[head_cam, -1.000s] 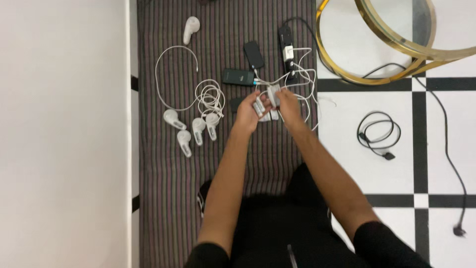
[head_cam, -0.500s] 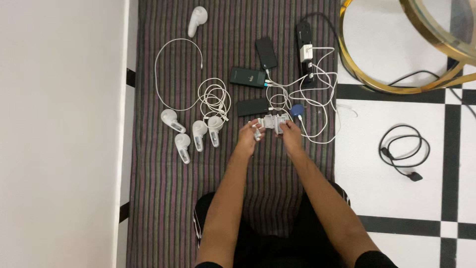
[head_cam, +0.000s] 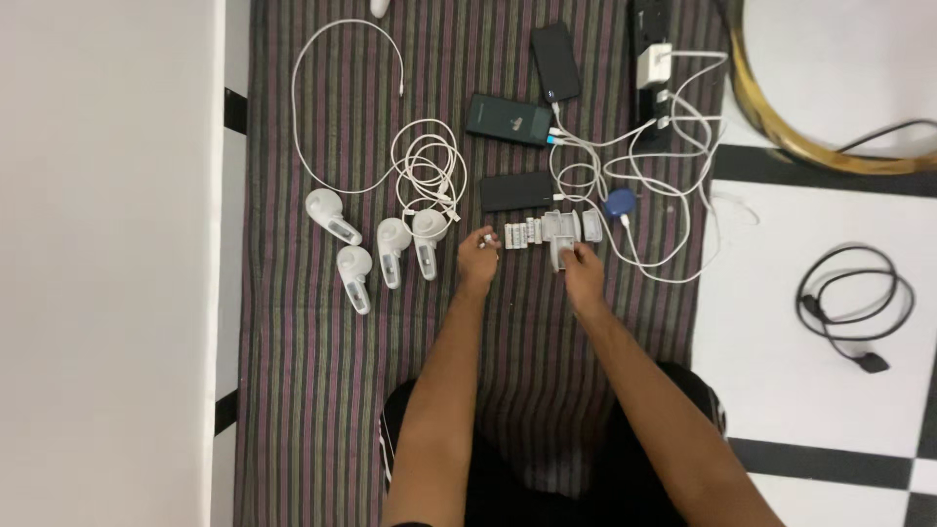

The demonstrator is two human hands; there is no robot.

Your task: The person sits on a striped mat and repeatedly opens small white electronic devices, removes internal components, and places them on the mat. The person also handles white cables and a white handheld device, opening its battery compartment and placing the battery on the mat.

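Note:
My left hand [head_cam: 477, 260] pinches a small white battery-like piece just left of a short row of small white cells [head_cam: 524, 233] lying on the striped mat [head_cam: 322, 390]. Touching a small grey-white charger case [head_cam: 564, 232] at the row's right end, my right hand [head_cam: 583, 270] has its fingers curled on the case's near edge. A black power bank [head_cam: 516, 190] lies just beyond both hands. A blue round gadget [head_cam: 619, 203] sits to the right among white cables.
Several white handheld devices [head_cam: 376, 246] lie left of my left hand. A coiled white cable [head_cam: 429, 174], a dark green power bank [head_cam: 509, 119], a black phone [head_cam: 555, 47], a power strip [head_cam: 651, 68]. A gold ring-shaped base [head_cam: 810, 137] and a coiled black cable [head_cam: 854, 298] are on the tiled floor.
The hands have come down from holding the case together; the small cells now lie in a row on the mat, and the left hand has moved to the left of them.

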